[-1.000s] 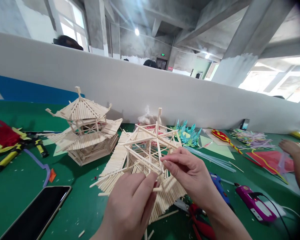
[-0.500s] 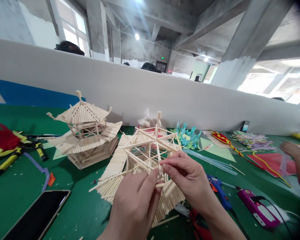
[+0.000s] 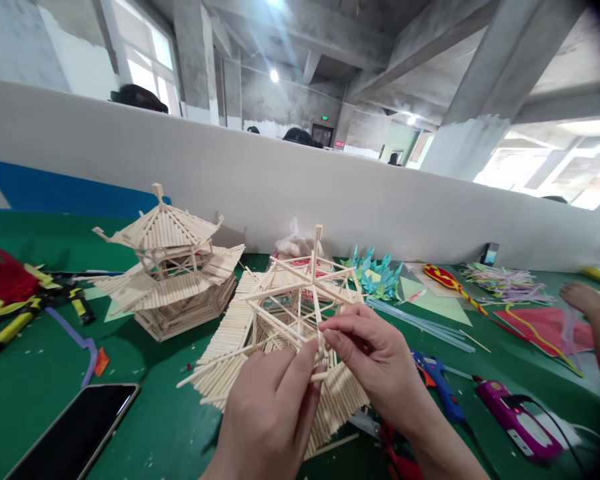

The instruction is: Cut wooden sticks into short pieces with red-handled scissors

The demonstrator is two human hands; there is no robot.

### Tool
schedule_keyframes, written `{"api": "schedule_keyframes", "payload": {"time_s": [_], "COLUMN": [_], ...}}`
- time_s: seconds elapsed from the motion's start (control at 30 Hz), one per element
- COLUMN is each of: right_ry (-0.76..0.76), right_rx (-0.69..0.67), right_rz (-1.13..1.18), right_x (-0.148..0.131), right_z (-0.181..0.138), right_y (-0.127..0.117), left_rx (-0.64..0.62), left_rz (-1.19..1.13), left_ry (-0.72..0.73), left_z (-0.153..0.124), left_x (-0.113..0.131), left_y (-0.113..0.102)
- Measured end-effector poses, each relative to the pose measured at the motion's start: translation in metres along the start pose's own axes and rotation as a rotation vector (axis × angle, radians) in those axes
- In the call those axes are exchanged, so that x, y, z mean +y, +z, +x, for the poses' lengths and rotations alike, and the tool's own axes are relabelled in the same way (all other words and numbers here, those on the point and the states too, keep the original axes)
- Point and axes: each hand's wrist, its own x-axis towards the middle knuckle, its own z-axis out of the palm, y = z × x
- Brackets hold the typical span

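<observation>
A half-built stick pavilion frame (image 3: 280, 313) of thin wooden sticks stands on the green table in front of me. My left hand (image 3: 270, 413) pinches a short wooden stick (image 3: 321, 376) at the frame's near edge. My right hand (image 3: 375, 360) has its fingers closed on the frame's thin sticks just above that spot. A finished stick pavilion (image 3: 167, 267) stands to the left of the frame, untouched.
A dark phone (image 3: 75, 433) lies at the near left. Yellow-handled pliers (image 3: 15, 323) and red paper lie far left. A blue glue gun (image 3: 437, 380) and a purple tool (image 3: 513, 410) lie right. Another person's hand (image 3: 593, 313) rests at the far right. A white partition (image 3: 300, 173) runs behind.
Both hands have stayed pinched at the frame's near edge with only small finger shifts. The camera tilted slightly, so everything sits a little lower in view.
</observation>
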Motion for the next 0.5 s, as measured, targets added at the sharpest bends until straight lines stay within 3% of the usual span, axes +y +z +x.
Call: {"api": "schedule_keyframes", "payload": {"time_s": [0.5], "right_ry": [-0.005], "right_rx": [0.004], "right_rz": [-0.014], "right_x": [0.001], "right_z": [-0.002], "right_y": [0.001], "left_rx": [0.053], "left_rz": [0.046], "left_ry": [0.007], "left_z": [0.012], "left_x": [0.006], "left_y": [-0.001]}}
